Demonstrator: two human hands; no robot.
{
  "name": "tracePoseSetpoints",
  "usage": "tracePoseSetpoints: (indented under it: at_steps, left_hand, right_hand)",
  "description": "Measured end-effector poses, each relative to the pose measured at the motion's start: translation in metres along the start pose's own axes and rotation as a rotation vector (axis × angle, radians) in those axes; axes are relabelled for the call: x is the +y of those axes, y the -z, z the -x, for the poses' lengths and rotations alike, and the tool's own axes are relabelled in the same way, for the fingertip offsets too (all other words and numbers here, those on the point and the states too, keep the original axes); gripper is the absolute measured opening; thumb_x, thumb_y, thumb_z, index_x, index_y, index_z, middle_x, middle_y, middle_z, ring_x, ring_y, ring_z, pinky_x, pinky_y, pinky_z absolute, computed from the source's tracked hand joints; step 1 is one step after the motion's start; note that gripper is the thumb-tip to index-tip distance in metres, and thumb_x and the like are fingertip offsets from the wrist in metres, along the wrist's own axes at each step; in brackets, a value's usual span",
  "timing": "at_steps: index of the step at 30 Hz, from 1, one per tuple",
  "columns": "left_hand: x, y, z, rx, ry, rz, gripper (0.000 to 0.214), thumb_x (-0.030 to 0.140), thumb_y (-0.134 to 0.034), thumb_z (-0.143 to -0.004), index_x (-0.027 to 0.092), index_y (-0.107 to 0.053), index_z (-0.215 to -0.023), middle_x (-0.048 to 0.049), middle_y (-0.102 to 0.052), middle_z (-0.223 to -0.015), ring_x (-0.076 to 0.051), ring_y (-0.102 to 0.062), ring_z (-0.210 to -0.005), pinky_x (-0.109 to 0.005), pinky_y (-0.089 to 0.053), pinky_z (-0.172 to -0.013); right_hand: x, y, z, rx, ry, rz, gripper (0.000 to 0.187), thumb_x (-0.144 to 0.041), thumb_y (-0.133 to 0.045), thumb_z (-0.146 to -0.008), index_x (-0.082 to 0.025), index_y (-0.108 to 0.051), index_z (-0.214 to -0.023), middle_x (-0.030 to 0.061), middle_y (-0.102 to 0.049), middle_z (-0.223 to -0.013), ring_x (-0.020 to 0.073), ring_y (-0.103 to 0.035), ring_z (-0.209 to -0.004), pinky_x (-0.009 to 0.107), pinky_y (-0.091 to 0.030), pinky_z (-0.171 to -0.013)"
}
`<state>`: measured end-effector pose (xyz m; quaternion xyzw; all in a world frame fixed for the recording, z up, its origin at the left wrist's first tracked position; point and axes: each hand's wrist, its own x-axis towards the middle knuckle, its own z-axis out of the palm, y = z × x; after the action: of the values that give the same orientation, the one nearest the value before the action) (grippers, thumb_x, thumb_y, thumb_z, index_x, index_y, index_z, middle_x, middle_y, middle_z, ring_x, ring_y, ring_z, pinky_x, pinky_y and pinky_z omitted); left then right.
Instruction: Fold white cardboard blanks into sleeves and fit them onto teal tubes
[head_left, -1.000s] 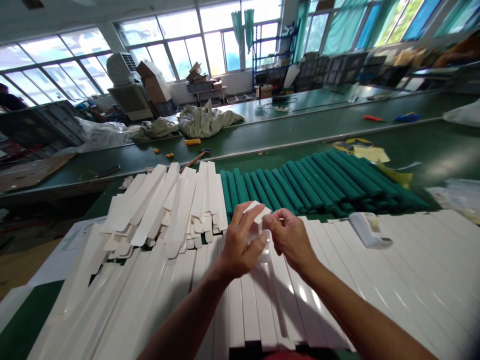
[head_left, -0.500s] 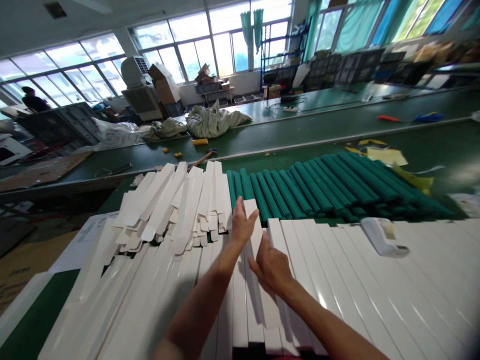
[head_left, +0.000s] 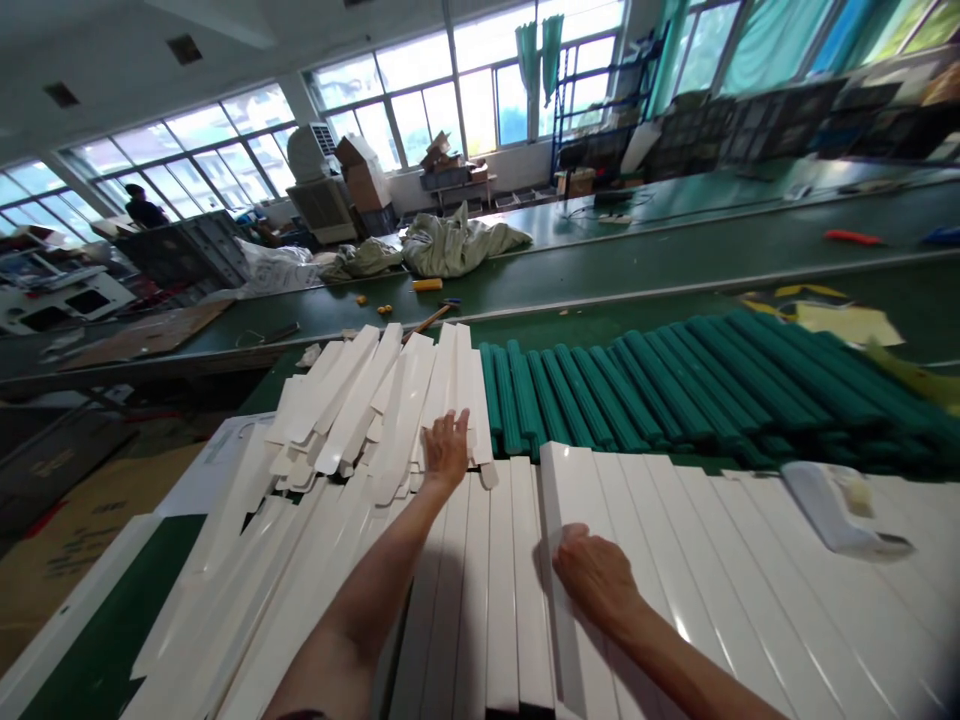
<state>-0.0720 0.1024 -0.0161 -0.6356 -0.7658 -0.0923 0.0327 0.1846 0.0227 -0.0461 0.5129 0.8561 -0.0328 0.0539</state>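
My left hand (head_left: pixel 448 450) is on the loose pile of folded white card pieces (head_left: pixel 401 415), fingers spread and resting on the topmost ones. My right hand (head_left: pixel 598 575) lies over a long white box (head_left: pixel 564 490), its fingers curled at the box's left side; the fingertips are partly hidden. This box is at the left end of a row of similar long white boxes (head_left: pixel 682 540). Between my arms, more narrow white boxes (head_left: pixel 499 580) lie side by side, a little lower than the right-hand row.
Behind the boxes lie many green ribbed rolls (head_left: pixel 645 385). A white tape dispenser (head_left: pixel 844 505) sits on the right-hand boxes. Farther back, a long green table (head_left: pixel 637 260) carries a crumpled cloth sack (head_left: pixel 457 245) and a hammer (head_left: pixel 431 318). Another person (head_left: pixel 144 208) is at far left.
My left hand has left the white box between my hands and moved left onto the card pile. That box now lies against the right-hand row, with my right hand on it. The view has turned left.
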Motion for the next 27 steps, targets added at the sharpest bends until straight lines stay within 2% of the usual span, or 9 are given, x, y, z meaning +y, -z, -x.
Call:
tracePoseSetpoints:
  at_steps: [3, 6, 10, 12, 15, 17, 19, 23, 27]
  left_hand:
    - [-0.012, -0.003, -0.022, -0.051, -0.142, -0.088, 0.067, -0.002, -0.04, -0.083, 0.031, -0.042, -0.141, -0.0063, -0.036, -0.154, -0.033, -0.039, -0.133, -0.062, -0.028, -0.106]
    - [-0.013, -0.006, -0.04, -0.098, -0.26, -0.151, 0.059, 0.001, -0.036, -0.088, 0.032, -0.05, -0.135, -0.0022, -0.034, -0.155, -0.033, -0.037, -0.134, -0.063, -0.025, -0.107]
    - [-0.012, -0.008, -0.051, -0.147, -0.365, -0.208, 0.055, 0.001, -0.041, -0.085, 0.03, -0.055, -0.131, -0.0067, -0.037, -0.154, -0.036, -0.044, -0.128, -0.064, -0.028, -0.104]
    - [-0.014, -0.009, -0.052, -0.16, -0.396, -0.219, 0.055, 0.0, -0.042, -0.084, 0.027, -0.054, -0.132, -0.0116, -0.038, -0.152, -0.035, -0.051, -0.121, -0.06, -0.035, -0.1]
    - [-0.019, -0.01, -0.05, -0.155, -0.416, -0.211, 0.051, 0.002, -0.038, -0.088, 0.021, -0.053, -0.132, -0.0178, -0.04, -0.149, -0.032, -0.056, -0.116, -0.054, -0.04, -0.097]
    - [-0.021, -0.009, -0.048, -0.144, -0.415, -0.193, 0.05, 0.002, -0.036, -0.089, 0.02, -0.053, -0.132, -0.0189, -0.042, -0.148, -0.03, -0.058, -0.114, -0.051, -0.043, -0.096]
    - [-0.021, -0.006, -0.047, -0.127, -0.403, -0.165, 0.05, 0.003, -0.037, -0.089, 0.021, -0.051, -0.133, -0.0184, -0.043, -0.147, -0.027, -0.061, -0.111, -0.047, -0.046, -0.095]
    - [-0.011, 0.014, -0.047, -0.049, -0.355, -0.088, 0.049, 0.007, -0.037, -0.091, 0.021, -0.047, -0.137, -0.0155, -0.048, -0.144, -0.023, -0.067, -0.103, -0.037, -0.051, -0.091]
    - [0.003, 0.071, -0.048, 0.091, -0.291, 0.009, 0.048, 0.011, -0.037, -0.092, 0.02, -0.046, -0.139, -0.0113, -0.061, -0.132, -0.022, -0.066, -0.109, -0.033, -0.053, -0.091]
  right_hand:
    - [-0.005, -0.003, -0.008, 0.184, 0.106, 0.016, 0.048, -0.006, -0.042, -0.087, -0.006, -0.054, -0.133, 0.0244, -0.062, -0.119, 0.0355, -0.061, -0.107, 0.054, -0.049, -0.086]
    - [-0.006, -0.004, -0.029, 0.263, 0.385, -0.029, 0.054, -0.031, -0.056, -0.084, -0.009, -0.055, -0.134, 0.0214, -0.047, -0.142, 0.0401, -0.038, -0.133, 0.064, -0.021, -0.11]
    - [-0.008, 0.0, -0.044, 0.018, 0.499, 0.017, 0.045, -0.045, -0.054, -0.081, -0.007, -0.076, -0.082, 0.0212, -0.07, -0.089, 0.0385, -0.051, -0.112, 0.064, -0.005, -0.114]
    - [-0.011, 0.002, -0.038, -0.024, 0.506, 0.046, 0.043, -0.043, -0.051, -0.082, -0.008, -0.076, -0.079, 0.0177, -0.068, -0.075, 0.0358, -0.054, -0.1, 0.065, -0.002, -0.113]
    - [-0.01, -0.002, -0.023, -0.007, 0.491, 0.038, 0.045, -0.04, -0.05, -0.081, -0.003, -0.073, -0.095, 0.0202, -0.068, -0.086, 0.0361, -0.055, -0.101, 0.065, -0.001, -0.114]
    - [-0.004, -0.008, -0.017, 0.032, 0.484, -0.027, 0.055, -0.039, -0.052, -0.08, 0.0, -0.065, -0.115, 0.0254, -0.064, -0.113, 0.0384, -0.049, -0.118, 0.062, -0.003, -0.115]
    - [0.003, -0.014, -0.017, 0.066, 0.497, -0.105, 0.065, -0.039, -0.053, -0.08, -0.001, -0.052, -0.133, 0.0266, -0.045, -0.141, 0.0381, -0.034, -0.136, 0.058, -0.006, -0.117]
    - [0.012, -0.017, -0.026, 0.035, 0.492, -0.186, 0.073, -0.04, -0.054, -0.082, -0.002, -0.04, -0.143, 0.0243, -0.03, -0.152, 0.0348, -0.021, -0.145, 0.055, -0.006, -0.118]
    - [0.017, -0.008, -0.028, -0.007, 0.519, -0.355, 0.08, -0.056, -0.057, -0.081, -0.007, -0.042, -0.142, 0.0206, -0.039, -0.149, 0.0332, -0.027, -0.143, 0.055, -0.011, -0.119]
